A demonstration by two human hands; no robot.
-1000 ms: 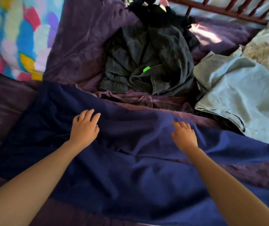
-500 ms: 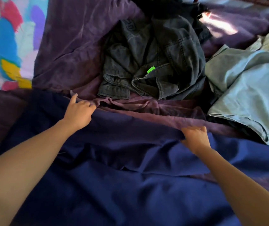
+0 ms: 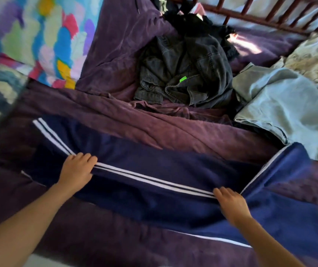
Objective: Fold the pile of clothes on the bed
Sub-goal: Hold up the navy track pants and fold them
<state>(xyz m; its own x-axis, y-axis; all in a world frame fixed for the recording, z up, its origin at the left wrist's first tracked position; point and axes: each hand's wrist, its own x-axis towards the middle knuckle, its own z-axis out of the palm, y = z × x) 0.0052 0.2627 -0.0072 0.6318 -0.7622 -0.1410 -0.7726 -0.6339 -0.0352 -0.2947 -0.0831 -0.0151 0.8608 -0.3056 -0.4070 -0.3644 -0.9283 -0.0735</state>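
Bed [image 3: 183, 135] under a purple blanket, wooden rail [image 3: 270, 18] along the far side, bright patchwork pillow [image 3: 48, 35] at far left.

Near side: navy trousers [image 3: 164, 162] with a white double stripe, spread left to right across the blanket. Left hand [image 3: 77, 168] closed over the striped edge toward the left end, fingers curled on top of it. Right hand [image 3: 231, 203] gripping the same striped edge further right, fingers hooked over it, thumb hidden. Stripe between the two hands raised and taut. Beyond the right hand, cloth bending away to the far right, loose.

Unfolded pile further off: dark grey jacket [image 3: 183, 74] bunched at far centre, pale blue garment [image 3: 289, 112] to its right, cream patterned cloth [image 3: 312, 62] in the far right corner.

Step in hand, at a guess: bringing one long edge over to halve the trousers lengthwise.

To do it well:
- Both grips level, even tension, so no diagonal crease.
- Stripe laid onto the stripe along the near edge, seam on seam.
- Lowered, not dropped, then smoothed from the middle outward.
- Right end straightened first, as it looks likely to bunch.

Early in the task, by the pile waiting.
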